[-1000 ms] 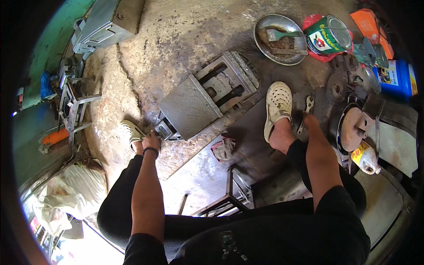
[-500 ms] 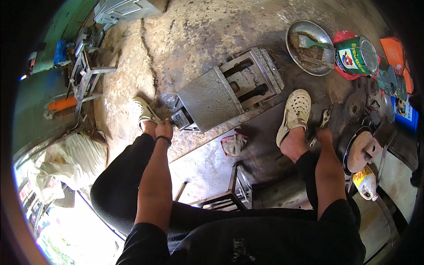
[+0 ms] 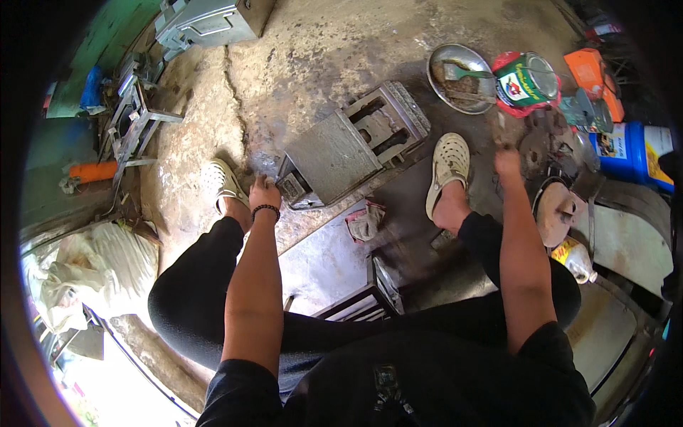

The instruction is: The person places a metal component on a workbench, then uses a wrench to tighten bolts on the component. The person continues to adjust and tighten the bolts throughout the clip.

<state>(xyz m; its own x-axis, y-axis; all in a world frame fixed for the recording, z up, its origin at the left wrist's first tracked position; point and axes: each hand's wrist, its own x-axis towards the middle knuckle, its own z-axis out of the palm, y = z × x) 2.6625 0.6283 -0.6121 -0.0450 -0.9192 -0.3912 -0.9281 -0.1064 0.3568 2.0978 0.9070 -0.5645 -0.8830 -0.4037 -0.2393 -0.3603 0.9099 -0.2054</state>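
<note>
A grey metal assembly [image 3: 331,160], with a flat plate at one end and a slotted frame at the other, lies on the floor between my feet. My left hand [image 3: 264,193], a beaded bracelet at its wrist, is closed beside the assembly's near-left end; what its fingers hold, if anything, is hidden. On the right, past my clog [image 3: 449,167], my right hand [image 3: 507,162] is closed on a wrench [image 3: 508,132], smeared by motion. Farther off, a metal bowl [image 3: 440,58] holds a brush and brown material.
Beside the bowl stands a green can [image 3: 525,80] on red plastic. An orange object [image 3: 589,77] and a blue container [image 3: 629,153] are at far right. A crumpled cloth [image 3: 364,221] lies near the assembly. A metal stand [image 3: 135,117] is at left, a grey case [image 3: 213,23] behind.
My right hand has moved away from me with the wrench, toward the can. My left hand has shifted slightly away from the assembly's end. The whole view has swung a little right.
</note>
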